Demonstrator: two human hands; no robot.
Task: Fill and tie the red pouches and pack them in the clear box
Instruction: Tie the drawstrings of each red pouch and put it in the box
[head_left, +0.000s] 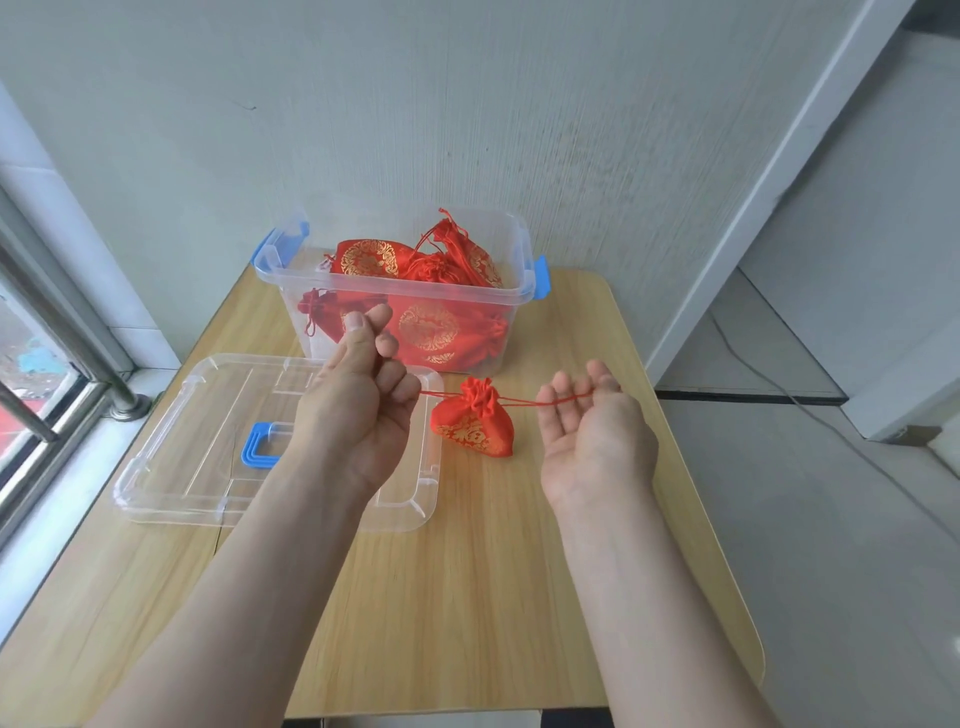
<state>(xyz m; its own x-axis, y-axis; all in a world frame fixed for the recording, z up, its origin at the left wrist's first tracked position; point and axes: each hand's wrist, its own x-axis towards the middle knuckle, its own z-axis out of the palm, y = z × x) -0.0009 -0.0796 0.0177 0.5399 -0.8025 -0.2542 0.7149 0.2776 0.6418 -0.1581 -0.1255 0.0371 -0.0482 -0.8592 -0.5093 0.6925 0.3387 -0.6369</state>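
Note:
A small red pouch (471, 425) with gold print hangs between my hands above the wooden table (467, 597), its mouth gathered shut. My left hand (358, 395) pinches the left end of its red drawstring (540, 401). My right hand (592, 431) is palm up with the fingers spread, and the right end of the string runs across its fingers. Behind them stands the clear box (415, 296) with blue latches, and several red pouches (436, 270) lie inside it.
The clear lid (208, 431) with a blue handle (260, 446) lies flat on the table's left part, partly under my left forearm. A window with a metal rail (62, 332) runs along the left. A wall stands behind the box. The floor drops away at the right.

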